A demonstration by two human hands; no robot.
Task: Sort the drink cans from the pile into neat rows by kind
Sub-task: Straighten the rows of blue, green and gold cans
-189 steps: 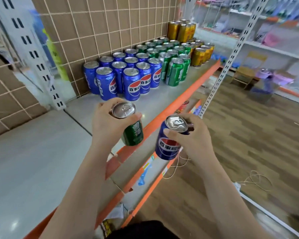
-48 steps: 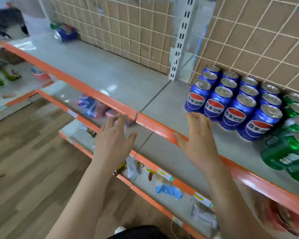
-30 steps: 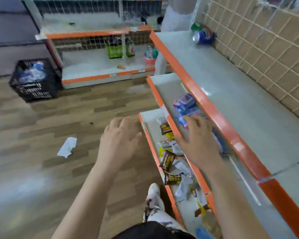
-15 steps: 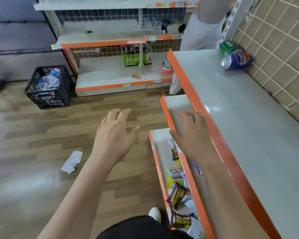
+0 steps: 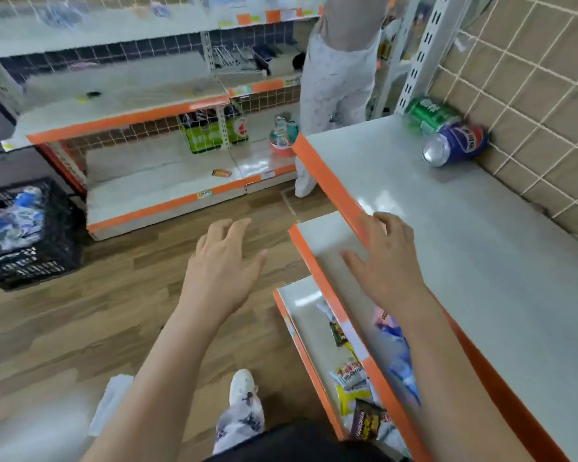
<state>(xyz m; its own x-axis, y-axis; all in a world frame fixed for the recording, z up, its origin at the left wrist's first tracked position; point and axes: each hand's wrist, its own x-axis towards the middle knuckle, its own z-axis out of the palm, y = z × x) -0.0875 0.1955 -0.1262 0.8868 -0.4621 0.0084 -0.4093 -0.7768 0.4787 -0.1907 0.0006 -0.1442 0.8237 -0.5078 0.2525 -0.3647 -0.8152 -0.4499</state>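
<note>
At the shelf's (image 5: pixel 481 261) far corner, the spread, empty left hand (image 5: pixel 224 275) and right hand (image 5: pixel 387 261) should grip the green can (image 5: pixel 429 113) and blue can (image 5: pixel 457 145).

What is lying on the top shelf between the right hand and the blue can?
Nothing. In the head view, the shelf is bare from the right hand to the blue can.
</note>
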